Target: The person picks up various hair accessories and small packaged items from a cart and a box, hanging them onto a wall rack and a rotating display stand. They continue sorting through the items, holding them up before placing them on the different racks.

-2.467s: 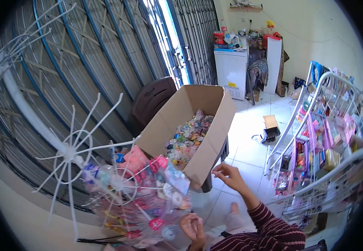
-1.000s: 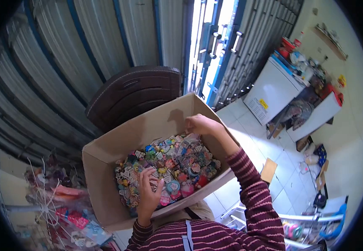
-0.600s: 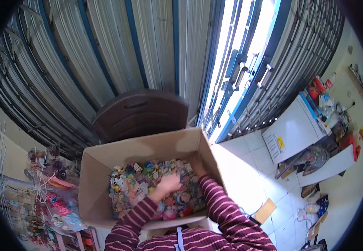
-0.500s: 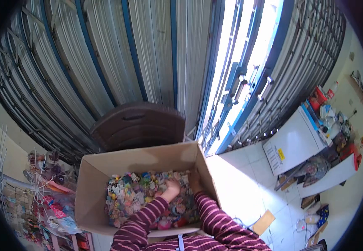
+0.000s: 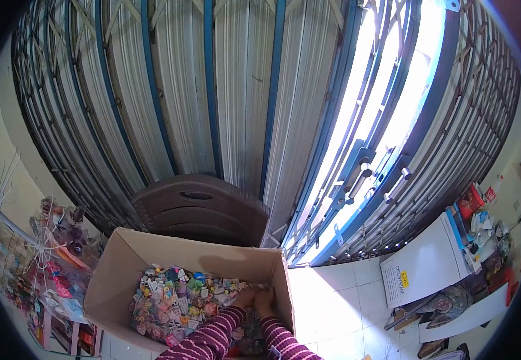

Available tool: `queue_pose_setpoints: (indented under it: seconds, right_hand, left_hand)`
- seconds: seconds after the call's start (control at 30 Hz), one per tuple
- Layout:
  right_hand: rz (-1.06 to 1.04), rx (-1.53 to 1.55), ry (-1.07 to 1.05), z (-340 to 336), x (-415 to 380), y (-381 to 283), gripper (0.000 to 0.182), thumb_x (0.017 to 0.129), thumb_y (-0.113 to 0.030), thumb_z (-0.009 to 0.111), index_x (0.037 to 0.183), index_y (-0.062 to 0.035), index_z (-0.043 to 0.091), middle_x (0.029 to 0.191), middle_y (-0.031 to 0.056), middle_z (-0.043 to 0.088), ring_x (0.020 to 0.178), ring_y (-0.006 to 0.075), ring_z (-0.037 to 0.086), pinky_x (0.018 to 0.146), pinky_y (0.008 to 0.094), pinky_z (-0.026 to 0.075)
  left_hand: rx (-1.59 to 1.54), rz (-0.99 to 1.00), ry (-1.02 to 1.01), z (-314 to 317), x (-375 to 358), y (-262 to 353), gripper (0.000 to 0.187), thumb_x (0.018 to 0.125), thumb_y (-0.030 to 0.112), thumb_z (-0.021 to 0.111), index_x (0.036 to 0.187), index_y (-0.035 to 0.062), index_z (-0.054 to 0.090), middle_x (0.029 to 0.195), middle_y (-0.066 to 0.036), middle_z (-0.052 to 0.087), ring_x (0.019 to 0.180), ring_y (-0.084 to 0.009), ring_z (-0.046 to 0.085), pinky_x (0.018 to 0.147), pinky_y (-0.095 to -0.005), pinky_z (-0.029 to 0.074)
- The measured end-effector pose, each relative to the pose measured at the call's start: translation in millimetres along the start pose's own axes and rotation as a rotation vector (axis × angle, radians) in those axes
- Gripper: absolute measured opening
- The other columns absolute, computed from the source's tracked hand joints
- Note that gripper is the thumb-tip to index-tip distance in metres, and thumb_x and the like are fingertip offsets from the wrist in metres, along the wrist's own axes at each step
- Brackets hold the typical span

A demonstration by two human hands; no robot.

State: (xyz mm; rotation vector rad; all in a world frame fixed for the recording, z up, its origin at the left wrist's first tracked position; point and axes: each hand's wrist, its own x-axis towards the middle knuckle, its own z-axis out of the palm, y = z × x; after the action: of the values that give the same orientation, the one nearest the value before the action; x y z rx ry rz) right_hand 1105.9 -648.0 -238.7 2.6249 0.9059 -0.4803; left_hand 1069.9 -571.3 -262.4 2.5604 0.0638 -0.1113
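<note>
A large cardboard box (image 5: 101,282) holds a heap of small, many-coloured items (image 5: 170,300), several of them in clear wrapping. Their exact kind is too small to make out. Both my hands reach into the right part of the box, close together over the heap. My left hand (image 5: 245,297) points right, against or next to my right hand (image 5: 264,299), which is by the box's right wall. The fingers of both are too small and partly hidden among the items, so I cannot see what they hold. Striped maroon sleeves cover my arms.
Behind the box stands a dark brown plastic chair (image 5: 203,210), before a folding metal gate (image 5: 236,120) with a bright gap. Wrapped goods on a rack (image 5: 62,270) are at left. A white fridge-like cabinet (image 5: 425,270) stands at right on the tiled floor (image 5: 338,306).
My view has tilted up, so the box sits lower. My left hand has moved right across the heap to my right hand, which has come off the box's right side a little.
</note>
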Motion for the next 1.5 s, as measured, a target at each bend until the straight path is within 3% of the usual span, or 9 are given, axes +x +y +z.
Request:
queue_pose_setpoints:
  seconds: [0.07, 0.17, 0.43, 0.6, 0.77, 0.97, 1.23, 1.4, 1.5]
  right_hand:
    - [0.05, 0.239, 0.233, 17.1, 5.8, -6.5, 0.024, 0.073, -0.02, 0.044, 0.087, -0.0093, 0.06, 0.095, 0.0092, 0.057, 0.105, 0.0194, 0.042, 0.087, 0.0357, 0.03]
    - [-0.056, 0.423, 0.044, 16.8, 13.1, -9.4, 0.027, 0.067, -0.02, 0.051, 0.089, -0.0059, 0.058, 0.094, 0.0139, 0.056, 0.093, 0.0273, 0.051, 0.076, 0.0385, 0.041]
    - [-0.34, 0.595, 0.042, -36.4, 18.6, -19.3, 0.047, 0.052, -0.022, 0.062, 0.092, 0.0018, 0.054, 0.085, 0.0216, 0.056, 0.079, 0.033, 0.055, 0.07, 0.0401, 0.044]
    - [-0.492, 0.411, 0.077, -137.9, -8.7, -31.1, 0.039, 0.043, -0.024, 0.065, 0.072, 0.0015, 0.06, 0.073, 0.0197, 0.057, 0.07, 0.0297, 0.057, 0.062, 0.0355, 0.046]
    - [-0.689, 0.745, 0.15, -181.2, -12.4, -25.3, 0.036, 0.045, -0.022, 0.069, 0.072, 0.0003, 0.06, 0.067, 0.0136, 0.059, 0.061, 0.0222, 0.058, 0.057, 0.0307, 0.046]
    - [-0.791, 1.504, 0.069, -252.7, -59.4, -29.2, 0.023, 0.069, -0.018, 0.061, 0.083, 0.0004, 0.057, 0.078, 0.0051, 0.057, 0.072, 0.0114, 0.053, 0.067, 0.0234, 0.043]
    - [-1.159, 2.144, -0.092, -344.2, -154.4, -128.3, 0.032, 0.082, -0.022, 0.044, 0.105, 0.0, 0.042, 0.083, 0.0066, 0.048, 0.074, 0.0166, 0.052, 0.063, 0.0281, 0.046]
    - [-1.323, 2.278, -0.417, -385.6, -217.4, -223.7, 0.029, 0.083, -0.019, 0.044, 0.105, -0.0003, 0.044, 0.079, 0.0018, 0.043, 0.069, 0.0113, 0.048, 0.059, 0.0222, 0.043]
    - [-1.515, 2.164, -0.188, -403.7, -248.3, -269.1, 0.03, 0.082, -0.011, 0.044, 0.11, 0.0005, 0.043, 0.08, -0.0007, 0.039, 0.071, 0.0071, 0.04, 0.059, 0.0175, 0.036]
  left_hand:
    - [0.017, -0.006, -0.027, -3.7, -4.6, -2.4, 0.037, 0.064, 0.023, 0.056, 0.097, 0.0084, 0.053, 0.096, -0.016, 0.054, 0.088, -0.031, 0.052, 0.075, -0.0393, 0.041]
    - [0.044, -0.008, -0.095, -12.3, -13.0, -8.6, 0.036, 0.063, 0.021, 0.057, 0.096, 0.0081, 0.053, 0.096, -0.016, 0.054, 0.088, -0.0314, 0.052, 0.075, -0.0391, 0.041]
    - [0.083, -0.059, -0.224, -40.9, -44.9, -34.2, 0.036, 0.06, 0.016, 0.057, 0.095, 0.0075, 0.053, 0.094, -0.015, 0.055, 0.087, -0.0325, 0.051, 0.073, -0.0387, 0.041]
    - [-0.536, 0.04, 0.179, -40.5, -57.0, -72.2, 0.029, 0.062, 0.016, 0.054, 0.089, 0.0069, 0.056, 0.079, -0.014, 0.058, 0.07, -0.0268, 0.055, 0.062, -0.0343, 0.042]
    - [-1.069, -0.286, 0.025, -129.4, -83.2, -16.7, 0.029, 0.069, 0.002, 0.051, 0.098, 0.0035, 0.052, 0.087, -0.002, 0.057, 0.079, -0.0116, 0.051, 0.072, -0.0263, 0.039]
    - [-0.764, -0.061, 0.412, -224.5, -137.2, 7.1, 0.025, 0.075, 0.01, 0.051, 0.097, -0.0001, 0.052, 0.085, -0.004, 0.058, 0.078, -0.01, 0.051, 0.069, -0.0245, 0.04]
    - [-1.283, -0.125, 1.042, -294.7, -329.0, 30.1, 0.027, 0.082, 0.013, 0.044, 0.105, 0.0003, 0.047, 0.095, -0.004, 0.053, 0.086, -0.0111, 0.051, 0.075, -0.0246, 0.041]
    - [-1.39, -0.034, 1.488, -303.4, -431.6, 36.6, 0.025, 0.082, 0.01, 0.041, 0.104, -0.0009, 0.045, 0.093, -0.006, 0.052, 0.085, -0.0113, 0.05, 0.075, -0.0245, 0.04]
    - [-1.281, -0.086, 1.67, -307.3, -478.0, 43.8, 0.013, 0.08, 0.009, 0.042, 0.088, 0.0014, 0.048, 0.083, -0.003, 0.05, 0.078, -0.0098, 0.049, 0.071, -0.0234, 0.039]
